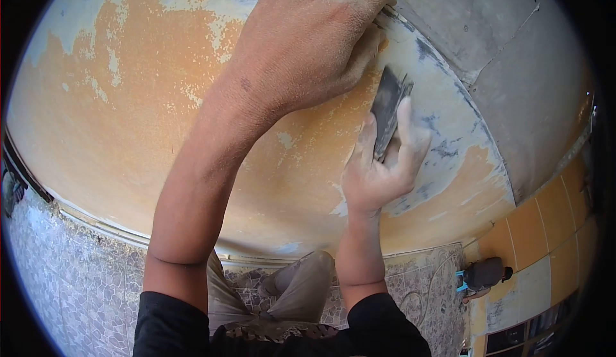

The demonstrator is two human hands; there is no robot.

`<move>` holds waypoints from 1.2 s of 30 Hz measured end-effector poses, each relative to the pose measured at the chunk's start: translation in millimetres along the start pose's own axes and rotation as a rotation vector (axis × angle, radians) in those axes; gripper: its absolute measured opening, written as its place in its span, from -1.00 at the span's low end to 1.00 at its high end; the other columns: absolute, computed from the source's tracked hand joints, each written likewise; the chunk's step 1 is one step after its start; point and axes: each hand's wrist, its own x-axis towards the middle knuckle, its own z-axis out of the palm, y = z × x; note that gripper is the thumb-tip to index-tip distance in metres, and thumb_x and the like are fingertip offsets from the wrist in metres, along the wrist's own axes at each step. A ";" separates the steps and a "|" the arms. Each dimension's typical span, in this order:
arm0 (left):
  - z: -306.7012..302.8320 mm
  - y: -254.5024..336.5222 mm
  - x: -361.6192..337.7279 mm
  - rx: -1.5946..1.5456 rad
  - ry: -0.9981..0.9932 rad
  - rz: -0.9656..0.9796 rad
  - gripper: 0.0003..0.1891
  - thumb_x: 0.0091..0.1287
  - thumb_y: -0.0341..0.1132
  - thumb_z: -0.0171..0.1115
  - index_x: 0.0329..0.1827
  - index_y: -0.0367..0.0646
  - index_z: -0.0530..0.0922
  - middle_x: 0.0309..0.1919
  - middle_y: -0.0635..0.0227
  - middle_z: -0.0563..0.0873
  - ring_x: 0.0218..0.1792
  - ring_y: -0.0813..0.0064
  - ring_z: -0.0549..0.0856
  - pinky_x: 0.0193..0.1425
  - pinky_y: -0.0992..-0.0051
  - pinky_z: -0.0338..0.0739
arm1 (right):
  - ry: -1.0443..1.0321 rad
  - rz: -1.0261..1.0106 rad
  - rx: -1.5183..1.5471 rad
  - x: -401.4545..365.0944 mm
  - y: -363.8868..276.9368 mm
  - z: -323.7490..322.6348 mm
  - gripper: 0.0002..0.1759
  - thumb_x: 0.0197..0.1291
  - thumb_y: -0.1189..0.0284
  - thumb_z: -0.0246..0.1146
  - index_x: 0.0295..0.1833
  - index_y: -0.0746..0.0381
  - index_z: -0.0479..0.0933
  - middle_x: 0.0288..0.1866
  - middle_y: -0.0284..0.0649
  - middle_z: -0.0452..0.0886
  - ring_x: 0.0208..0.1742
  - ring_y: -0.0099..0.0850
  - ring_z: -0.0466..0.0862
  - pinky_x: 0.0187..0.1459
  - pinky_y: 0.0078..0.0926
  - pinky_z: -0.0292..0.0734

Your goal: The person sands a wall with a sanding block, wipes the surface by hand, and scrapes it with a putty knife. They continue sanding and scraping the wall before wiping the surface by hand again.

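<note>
My right hand pinches a dark grey flat piece between thumb and fingers; it is thin, straight-edged and slightly blurred. White dust coats these fingers. The piece overlaps a worn surface with orange paint and whitish, grey-smeared patches. Higher up and closer to the camera, my left hand has its fingers curled, the back of the hand towards me. Dust lies on its fingertips, near the border between the painted surface and a grey panel. What the left hand holds, if anything, is hidden.
Below the surface lies a patterned stone-look floor, with my bent legs over it. A thin hose or cable runs along the floor. Another person in dark clothes is at lower right, near an orange and white wall.
</note>
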 end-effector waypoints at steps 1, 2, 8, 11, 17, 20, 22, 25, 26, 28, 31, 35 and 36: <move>-0.1 0.7 0.0 -0.005 -0.005 -0.009 -0.69 0.38 -0.34 0.23 0.09 -0.35 0.57 0.01 0.08 0.61 0.14 0.10 0.58 0.42 0.17 0.39 | -0.009 0.006 -0.003 2.1 -2.1 -3.4 -0.40 0.17 0.78 0.44 0.36 0.34 0.58 -0.16 -0.20 0.54 -0.24 -0.41 0.44 -0.32 -0.49 0.38; -1.1 -0.9 0.9 0.027 -0.008 0.012 -0.70 0.38 -0.35 0.23 0.09 -0.35 0.57 0.01 0.08 0.62 0.14 0.10 0.58 0.42 0.17 0.39 | -0.064 -0.014 -0.039 3.5 -3.6 -4.7 -0.44 0.26 0.76 0.40 0.38 0.41 0.54 -0.10 -0.19 0.48 -0.18 -0.44 0.51 -0.24 -0.51 0.51; -2.0 -4.1 0.1 0.020 0.007 0.041 -0.70 0.36 -0.36 0.23 0.08 -0.35 0.57 -0.01 0.08 0.63 0.12 0.08 0.59 0.42 0.17 0.39 | -0.101 -0.079 -0.173 -147.8 14.7 -39.1 -0.46 0.32 0.73 0.36 0.39 0.43 0.46 -0.05 -0.13 0.46 -0.11 -0.27 0.53 -0.12 -0.22 0.63; -0.9 -2.6 -0.7 0.058 -0.012 0.007 -0.71 0.35 -0.37 0.24 0.07 -0.34 0.57 -0.02 0.08 0.63 0.10 0.08 0.59 0.42 0.17 0.39 | -0.086 -0.070 -0.098 -162.6 23.2 -43.8 -0.48 0.33 0.72 0.36 0.38 0.42 0.46 -0.05 -0.11 0.48 -0.07 -0.23 0.52 -0.11 -0.13 0.61; 11.1 -3.8 -3.0 0.021 0.093 0.026 -0.77 0.32 -0.39 0.25 -0.02 -0.32 0.56 -0.07 0.09 0.63 0.06 0.10 0.60 0.38 0.17 0.41 | -0.075 0.026 -0.022 -23.5 -0.2 -13.6 -0.47 0.34 0.70 0.39 0.39 0.49 0.46 -0.04 -0.14 0.43 -0.14 -0.42 0.58 -0.17 -0.48 0.66; 5.8 -3.9 -3.1 0.042 0.071 0.037 -0.78 0.32 -0.39 0.25 -0.04 -0.32 0.55 -0.09 0.09 0.63 0.05 0.10 0.61 0.36 0.17 0.42 | -0.113 0.027 -0.073 -59.1 8.4 -20.9 -0.40 0.35 0.70 0.37 0.47 0.45 0.39 0.03 -0.13 0.41 -0.02 -0.32 0.64 -0.07 -0.44 0.72; 3.7 -2.9 -2.8 0.061 0.050 0.040 -0.78 0.31 -0.40 0.25 -0.04 -0.32 0.56 -0.10 0.09 0.63 0.04 0.10 0.61 0.35 0.17 0.43 | -0.088 -0.044 -0.097 -113.9 12.1 -27.7 -0.44 0.36 0.73 0.33 0.44 0.42 0.39 0.03 -0.12 0.41 0.00 -0.23 0.64 0.00 -0.28 0.74; 3.7 -2.8 -2.3 0.093 0.046 0.033 -0.79 0.30 -0.42 0.24 -0.06 -0.32 0.56 -0.11 0.09 0.64 0.02 0.10 0.61 0.34 0.18 0.44 | -0.116 -0.080 -0.179 -170.6 20.3 -41.0 -0.51 0.37 0.74 0.30 0.38 0.40 0.43 0.01 -0.11 0.42 -0.01 -0.16 0.62 0.03 -0.13 0.74; 3.9 -2.6 -2.3 0.096 0.051 0.035 -0.80 0.30 -0.43 0.23 -0.06 -0.32 0.57 -0.12 0.10 0.64 0.02 0.10 0.61 0.33 0.18 0.44 | -0.128 -0.043 -0.111 -162.3 18.8 -41.2 -0.55 0.37 0.75 0.30 0.34 0.40 0.45 0.01 -0.11 0.42 0.00 -0.15 0.61 0.06 -0.11 0.72; 6.4 -0.4 -2.9 0.088 0.051 0.035 -0.80 0.30 -0.44 0.22 -0.06 -0.33 0.57 -0.12 0.10 0.64 0.02 0.10 0.61 0.33 0.19 0.45 | -0.174 -0.024 -0.100 -114.7 7.2 -40.0 -0.56 0.34 0.75 0.33 0.31 0.43 0.49 -0.02 -0.13 0.42 -0.06 -0.24 0.59 0.01 -0.26 0.70; 9.1 -0.3 -3.6 0.072 0.112 0.036 -0.81 0.30 -0.44 0.21 -0.07 -0.34 0.57 -0.13 0.09 0.64 0.02 0.10 0.61 0.33 0.18 0.45 | -0.166 0.050 -0.006 -44.1 0.6 -19.6 -0.51 0.31 0.75 0.37 0.33 0.47 0.49 -0.04 -0.15 0.41 -0.12 -0.36 0.57 -0.10 -0.43 0.68; 2.5 -1.9 -1.8 0.026 0.054 0.013 -0.79 0.30 -0.45 0.21 -0.05 -0.35 0.58 -0.11 0.08 0.64 0.03 0.09 0.61 0.35 0.16 0.44 | -0.103 -0.014 -0.055 -56.3 6.2 -20.8 -0.46 0.32 0.76 0.36 0.39 0.48 0.44 -0.03 -0.13 0.41 -0.10 -0.36 0.60 -0.17 -0.47 0.68; 1.8 -1.9 -1.7 -0.004 0.034 0.000 -0.78 0.31 -0.45 0.20 -0.03 -0.36 0.58 -0.10 0.07 0.64 0.03 0.08 0.61 0.35 0.15 0.44 | -0.065 -0.006 -0.050 -84.7 13.3 -24.7 -0.45 0.33 0.75 0.36 0.40 0.46 0.43 -0.03 -0.12 0.41 -0.10 -0.32 0.60 -0.16 -0.44 0.69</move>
